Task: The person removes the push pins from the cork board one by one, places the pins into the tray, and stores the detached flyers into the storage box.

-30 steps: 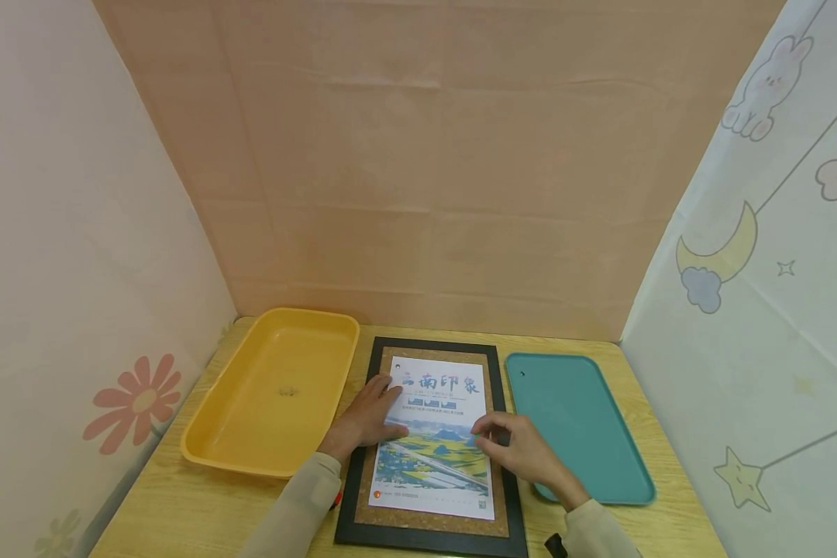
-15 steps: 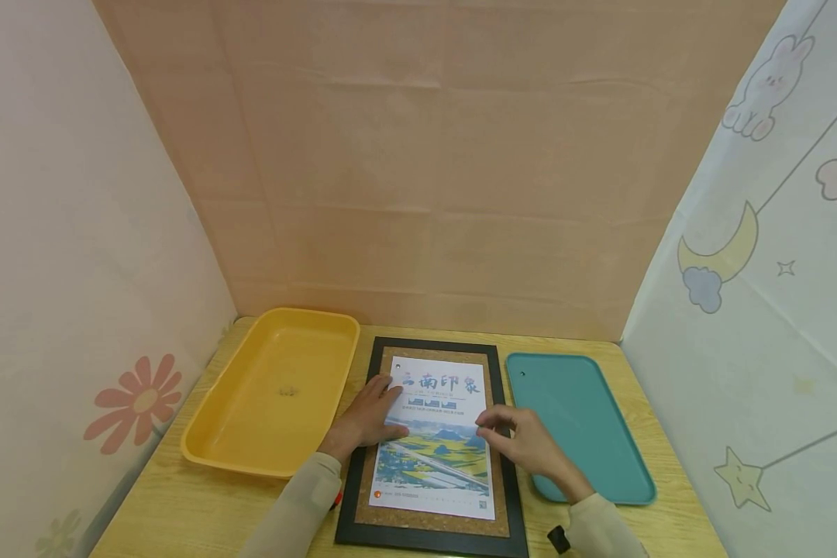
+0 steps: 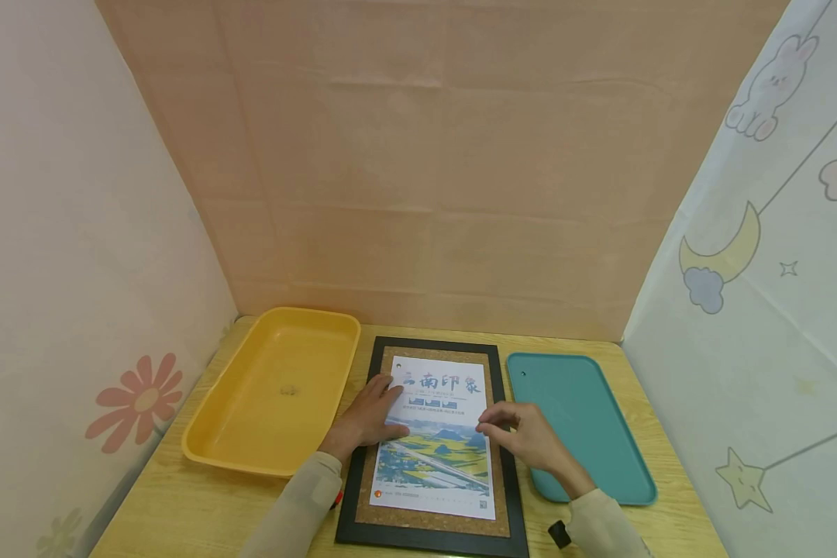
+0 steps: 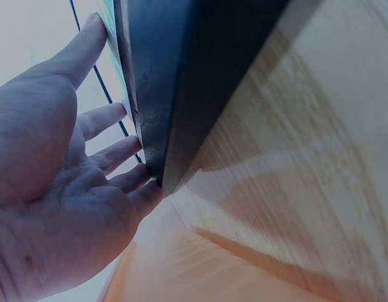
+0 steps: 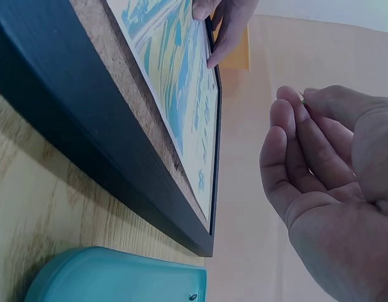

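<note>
A printed poster (image 3: 435, 473) with a landscape and large lettering lies on a cork board (image 3: 432, 523) in a black frame (image 3: 349, 511). My left hand (image 3: 366, 418) rests on the poster's left side with fingers spread, its fingertips past the frame's edge. My right hand (image 3: 526, 438) hovers over the poster's right edge, thumb and fingertips pinched together. Between them is a tiny thumbtack (image 5: 303, 99), mostly hidden by the fingertips. One round tack (image 3: 399, 366) sits at the poster's top left corner, and an orange-red tack (image 3: 378, 494) at its bottom left.
To the left of the board stands a deep yellow tray (image 3: 251, 457). A shallow teal tray (image 3: 586, 434) lies to the right, with a small dark spot near its far left corner. Fabric walls enclose the wooden table (image 3: 146, 519) at the back and both sides.
My right hand has shifted slightly to the right along the poster's edge, still pinching. The left hand and the board have stayed put.
</note>
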{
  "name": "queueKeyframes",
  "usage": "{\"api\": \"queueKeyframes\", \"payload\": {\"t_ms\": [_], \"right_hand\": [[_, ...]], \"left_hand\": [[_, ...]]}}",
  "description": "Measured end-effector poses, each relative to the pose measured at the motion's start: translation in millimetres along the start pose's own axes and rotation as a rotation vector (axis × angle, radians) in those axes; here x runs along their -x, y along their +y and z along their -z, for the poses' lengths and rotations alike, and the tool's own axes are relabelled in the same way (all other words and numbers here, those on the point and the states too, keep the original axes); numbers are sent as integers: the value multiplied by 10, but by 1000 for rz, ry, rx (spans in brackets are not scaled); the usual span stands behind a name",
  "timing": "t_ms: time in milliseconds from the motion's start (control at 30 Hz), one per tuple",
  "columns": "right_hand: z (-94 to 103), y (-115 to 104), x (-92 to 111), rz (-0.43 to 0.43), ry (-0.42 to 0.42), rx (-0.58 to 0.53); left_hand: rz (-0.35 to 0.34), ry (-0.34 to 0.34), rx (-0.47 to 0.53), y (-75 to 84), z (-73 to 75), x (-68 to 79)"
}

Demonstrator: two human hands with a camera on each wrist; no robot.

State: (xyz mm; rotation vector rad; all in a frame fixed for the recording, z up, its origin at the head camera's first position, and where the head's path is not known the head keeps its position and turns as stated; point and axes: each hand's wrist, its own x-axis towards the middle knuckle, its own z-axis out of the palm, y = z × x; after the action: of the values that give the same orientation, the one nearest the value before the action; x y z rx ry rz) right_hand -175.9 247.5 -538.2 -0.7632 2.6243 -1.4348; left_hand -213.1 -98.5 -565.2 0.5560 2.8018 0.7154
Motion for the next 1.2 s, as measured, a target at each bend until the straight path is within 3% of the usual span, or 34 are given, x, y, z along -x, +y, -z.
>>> {"api": "queueKeyframes", "payload": {"t_ms": [533,867,1200], "right_hand": [[54,86,-17,-21,41,44],[133,118,-5,24,66,69],[293,196,-31,-119,75,93]], "left_hand": [[7,-4,-13,-35,-32,-26],[10,-5,3,-30,-24,-23],[13,0,7,-31,-26,-26]]}}
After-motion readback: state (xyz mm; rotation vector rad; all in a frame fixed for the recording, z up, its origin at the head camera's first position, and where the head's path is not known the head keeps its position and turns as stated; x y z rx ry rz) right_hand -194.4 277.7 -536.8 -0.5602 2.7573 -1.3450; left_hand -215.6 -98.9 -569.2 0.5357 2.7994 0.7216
